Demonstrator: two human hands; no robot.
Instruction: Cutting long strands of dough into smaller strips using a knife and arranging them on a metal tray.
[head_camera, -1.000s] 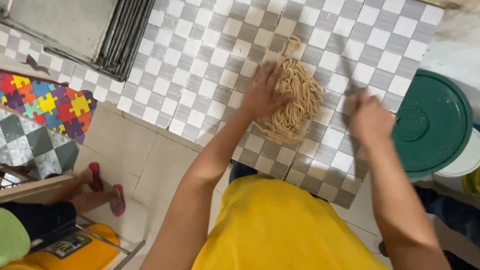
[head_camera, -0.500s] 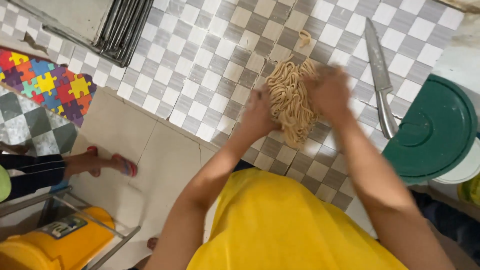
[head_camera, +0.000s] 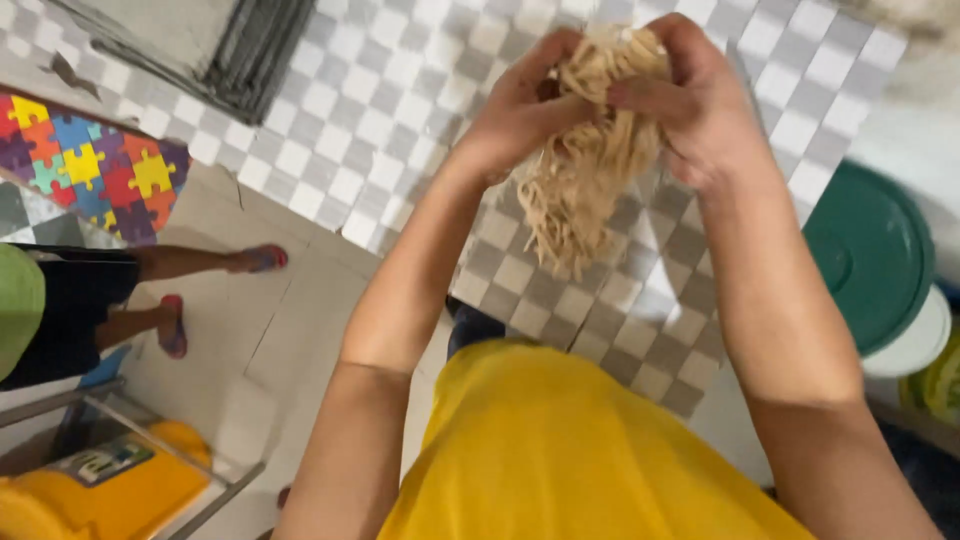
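We held the noodle bundle between both hands, left hand and right hand closed around its top, strands hanging below, above the checkered tabletop.

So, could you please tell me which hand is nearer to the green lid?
Right. The right hand grips the noodles just left of the green lid; the left hand is farther left.

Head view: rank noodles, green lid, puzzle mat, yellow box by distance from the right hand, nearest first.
From the right hand:
1. Noodles: held in it, at centre.
2. Green lid: lower right, by the table edge.
3. Puzzle mat: far left, on the floor.
4. Yellow box: bottom left corner.
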